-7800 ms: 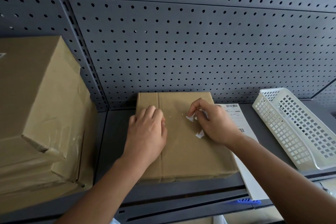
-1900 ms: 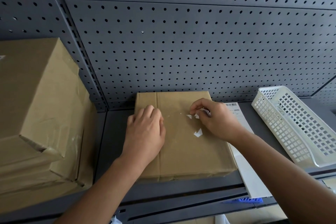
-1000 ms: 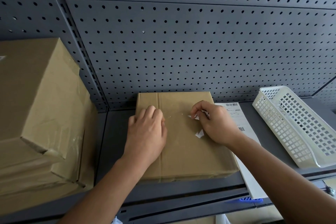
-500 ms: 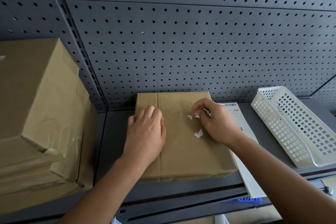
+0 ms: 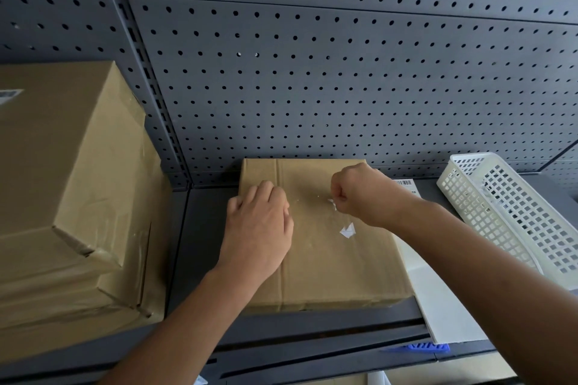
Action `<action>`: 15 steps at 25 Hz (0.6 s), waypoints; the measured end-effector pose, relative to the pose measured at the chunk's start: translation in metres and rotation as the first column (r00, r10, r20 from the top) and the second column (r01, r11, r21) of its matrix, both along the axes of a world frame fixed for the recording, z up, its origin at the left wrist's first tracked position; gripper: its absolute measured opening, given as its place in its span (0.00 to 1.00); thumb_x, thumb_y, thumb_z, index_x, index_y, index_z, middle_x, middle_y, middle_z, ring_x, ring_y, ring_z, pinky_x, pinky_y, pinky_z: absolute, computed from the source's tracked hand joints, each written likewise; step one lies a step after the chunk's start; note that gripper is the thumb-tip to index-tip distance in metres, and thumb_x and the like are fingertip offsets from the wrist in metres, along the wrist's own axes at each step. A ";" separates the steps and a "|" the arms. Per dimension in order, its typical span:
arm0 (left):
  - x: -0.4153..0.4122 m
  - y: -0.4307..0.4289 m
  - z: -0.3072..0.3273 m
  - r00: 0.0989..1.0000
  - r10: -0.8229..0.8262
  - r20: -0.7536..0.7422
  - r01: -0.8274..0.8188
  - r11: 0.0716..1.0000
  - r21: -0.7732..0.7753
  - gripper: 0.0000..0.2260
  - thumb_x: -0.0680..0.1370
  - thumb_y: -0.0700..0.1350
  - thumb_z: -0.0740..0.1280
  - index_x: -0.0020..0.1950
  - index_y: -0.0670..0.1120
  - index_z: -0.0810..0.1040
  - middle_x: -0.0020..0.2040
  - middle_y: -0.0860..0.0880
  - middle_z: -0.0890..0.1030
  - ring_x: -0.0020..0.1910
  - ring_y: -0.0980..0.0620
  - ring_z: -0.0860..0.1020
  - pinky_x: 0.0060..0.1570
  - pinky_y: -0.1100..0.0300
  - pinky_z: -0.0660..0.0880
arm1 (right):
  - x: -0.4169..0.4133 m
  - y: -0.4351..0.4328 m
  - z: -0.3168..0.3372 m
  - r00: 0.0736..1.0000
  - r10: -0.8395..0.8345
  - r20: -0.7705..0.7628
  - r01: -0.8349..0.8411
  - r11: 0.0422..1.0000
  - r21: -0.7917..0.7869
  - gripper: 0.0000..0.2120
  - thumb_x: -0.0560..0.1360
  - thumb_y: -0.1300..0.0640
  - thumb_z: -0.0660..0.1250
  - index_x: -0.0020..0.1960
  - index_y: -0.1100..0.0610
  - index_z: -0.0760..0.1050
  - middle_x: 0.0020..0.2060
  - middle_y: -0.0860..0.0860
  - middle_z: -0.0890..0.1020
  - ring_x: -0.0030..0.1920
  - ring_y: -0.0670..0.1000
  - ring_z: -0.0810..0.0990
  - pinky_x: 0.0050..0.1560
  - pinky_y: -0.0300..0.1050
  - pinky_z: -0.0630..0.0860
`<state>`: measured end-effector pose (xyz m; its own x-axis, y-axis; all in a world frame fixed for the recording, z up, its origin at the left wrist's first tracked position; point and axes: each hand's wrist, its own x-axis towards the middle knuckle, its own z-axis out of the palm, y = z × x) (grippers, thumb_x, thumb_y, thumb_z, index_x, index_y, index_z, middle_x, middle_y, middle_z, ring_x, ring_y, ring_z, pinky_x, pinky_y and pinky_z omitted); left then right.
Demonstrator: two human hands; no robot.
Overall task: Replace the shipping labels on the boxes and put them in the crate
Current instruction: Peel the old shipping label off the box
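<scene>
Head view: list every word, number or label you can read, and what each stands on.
No text reads clearly.
White label sheet beside the flat box: barcode and small print, too small to read.
Label on the large box: barcode stripes, blurred.
Label scraps on the flat box, one pinched by the right hand: no print visible.

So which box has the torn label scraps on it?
The flat middle box, where the right hand pinches a scrap; the bigger box at left shows none.
</scene>
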<state>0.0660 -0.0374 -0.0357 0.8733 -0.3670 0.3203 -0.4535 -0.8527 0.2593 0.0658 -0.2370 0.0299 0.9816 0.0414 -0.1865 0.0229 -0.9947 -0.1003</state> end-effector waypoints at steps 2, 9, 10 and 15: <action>0.000 0.000 -0.001 1.000 0.001 0.014 -0.001 1.000 -0.008 0.03 0.78 0.47 0.61 0.47 0.51 0.74 0.47 0.55 0.72 0.48 0.53 0.73 0.51 0.53 0.71 | 0.006 0.005 0.009 0.997 0.010 -0.071 -0.016 0.996 -0.086 0.08 0.76 0.58 0.65 0.47 0.63 0.79 0.45 0.57 0.80 0.37 0.54 0.75 0.43 0.49 0.80; 0.000 0.000 -0.002 1.000 0.000 0.023 0.001 1.000 -0.027 0.02 0.77 0.46 0.62 0.46 0.51 0.74 0.45 0.55 0.72 0.46 0.52 0.73 0.50 0.53 0.71 | 0.019 0.008 0.009 0.991 0.024 -0.135 -0.043 0.989 -0.139 0.11 0.72 0.54 0.70 0.37 0.61 0.75 0.31 0.52 0.73 0.29 0.51 0.69 0.34 0.43 0.72; 0.000 0.000 -0.001 1.000 0.002 0.019 -0.001 1.000 -0.027 0.02 0.77 0.46 0.61 0.46 0.51 0.73 0.45 0.55 0.72 0.46 0.52 0.73 0.50 0.53 0.71 | 0.019 0.004 0.007 0.990 0.017 -0.140 -0.030 0.995 -0.094 0.11 0.72 0.54 0.70 0.40 0.63 0.77 0.33 0.52 0.74 0.31 0.52 0.70 0.34 0.44 0.72; -0.001 0.001 0.000 1.000 0.000 -0.006 0.000 1.000 -0.019 0.03 0.78 0.47 0.61 0.47 0.52 0.73 0.47 0.56 0.71 0.48 0.53 0.72 0.53 0.53 0.71 | 0.006 -0.012 0.004 0.988 -0.057 -0.142 0.091 0.965 0.246 0.05 0.71 0.56 0.70 0.39 0.53 0.74 0.40 0.49 0.78 0.36 0.49 0.74 0.36 0.40 0.73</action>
